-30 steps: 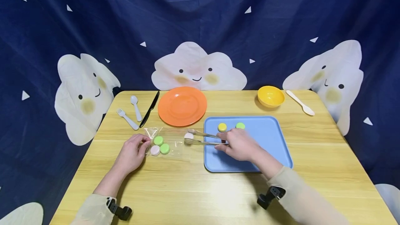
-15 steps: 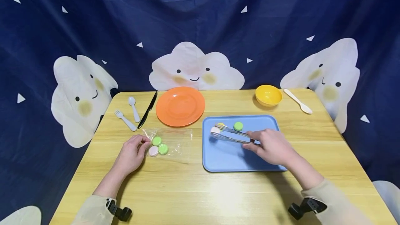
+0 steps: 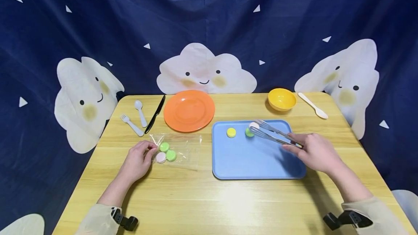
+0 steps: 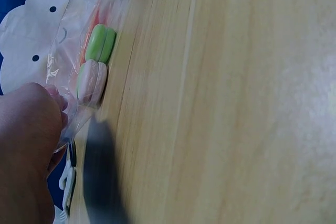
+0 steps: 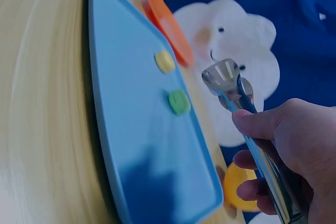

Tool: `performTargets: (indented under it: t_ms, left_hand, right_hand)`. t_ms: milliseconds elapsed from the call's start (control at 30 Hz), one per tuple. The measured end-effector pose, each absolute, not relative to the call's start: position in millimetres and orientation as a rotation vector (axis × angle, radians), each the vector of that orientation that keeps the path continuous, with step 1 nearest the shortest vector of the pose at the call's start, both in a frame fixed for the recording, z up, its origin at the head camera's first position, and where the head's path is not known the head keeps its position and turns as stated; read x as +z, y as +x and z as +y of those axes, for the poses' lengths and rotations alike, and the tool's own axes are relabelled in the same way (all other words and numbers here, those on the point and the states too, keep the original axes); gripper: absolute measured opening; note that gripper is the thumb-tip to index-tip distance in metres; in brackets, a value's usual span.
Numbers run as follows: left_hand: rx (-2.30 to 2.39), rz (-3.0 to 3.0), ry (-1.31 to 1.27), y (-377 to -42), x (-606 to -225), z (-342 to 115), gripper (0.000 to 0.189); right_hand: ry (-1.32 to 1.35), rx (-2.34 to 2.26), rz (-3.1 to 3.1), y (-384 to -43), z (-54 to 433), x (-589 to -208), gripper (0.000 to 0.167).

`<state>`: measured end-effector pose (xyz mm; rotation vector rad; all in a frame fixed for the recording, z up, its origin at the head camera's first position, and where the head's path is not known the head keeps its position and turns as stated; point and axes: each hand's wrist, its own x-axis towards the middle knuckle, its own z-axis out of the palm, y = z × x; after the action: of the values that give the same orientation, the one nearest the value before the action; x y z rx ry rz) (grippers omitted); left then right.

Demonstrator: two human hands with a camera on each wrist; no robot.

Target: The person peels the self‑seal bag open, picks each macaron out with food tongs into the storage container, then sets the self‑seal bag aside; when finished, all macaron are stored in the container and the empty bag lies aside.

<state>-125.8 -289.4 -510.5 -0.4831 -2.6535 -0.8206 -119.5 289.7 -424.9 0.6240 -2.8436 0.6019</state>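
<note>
The right hand (image 3: 316,152) grips silver tongs (image 3: 273,138), tips clasping a pale round macaron (image 3: 254,125) near the blue tray's (image 3: 235,160) far edge. The left hand (image 3: 138,159) pinches a clear plastic bag (image 3: 187,155).

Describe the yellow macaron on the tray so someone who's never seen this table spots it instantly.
On the wooden table sits a blue tray. Near its far edge, left of a green macaron, lies the yellow macaron. It's the tray's only yellow piece.
</note>
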Motion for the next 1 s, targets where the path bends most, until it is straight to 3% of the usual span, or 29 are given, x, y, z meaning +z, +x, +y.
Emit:
performTargets:
  t_ms: [433, 1000]
  left_hand:
    - [-0.829, -2.652, -0.492, -124.9, -511.2, -290.8, 0.007]
    - [-0.826, -2.675, -0.48, -124.5, -508.3, -289.4, 0.006]
  right_hand:
    - [0.429, 0.547, -2.966, -122.8, 328.6, -449.1, 0.051]
    - [0.367, 0.572, -3.084, -124.7, 332.7, -453.3, 0.061]
